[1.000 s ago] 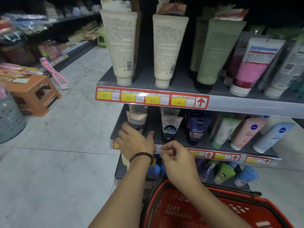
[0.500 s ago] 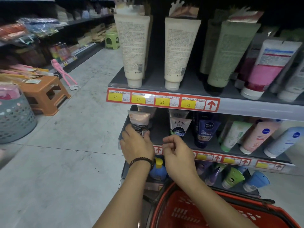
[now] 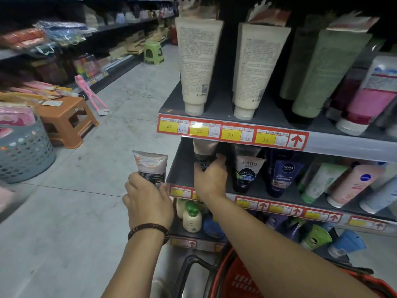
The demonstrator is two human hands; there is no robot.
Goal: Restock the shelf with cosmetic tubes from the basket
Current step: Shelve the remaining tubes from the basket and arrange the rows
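My left hand (image 3: 148, 201) grips a beige and black cosmetic tube (image 3: 150, 166) by its lower end, upright, just left of the shelf's corner and outside it. My right hand (image 3: 211, 179) reaches into the middle shelf (image 3: 184, 168) and holds a second beige and black tube (image 3: 204, 151) standing at the shelf's left end. Beside it stand a Softto tube (image 3: 247, 171) and a dark blue Nivea Men tube (image 3: 283, 175). The red basket (image 3: 236, 280) with a black handle sits below my arms at the bottom edge.
Tall cream tubes (image 3: 197, 61) stand on the upper shelf above red and yellow price tags (image 3: 232, 132). Bottles (image 3: 191, 218) fill the shelf below. An orange stool (image 3: 64, 119) and a grey basket (image 3: 23, 151) stand on the aisle floor to the left; a green stool (image 3: 153, 52) is farther back.
My left hand has pulled a tube out of the shelf to the left. My right hand has moved in from the shelf edge and taken hold of the tube behind it.
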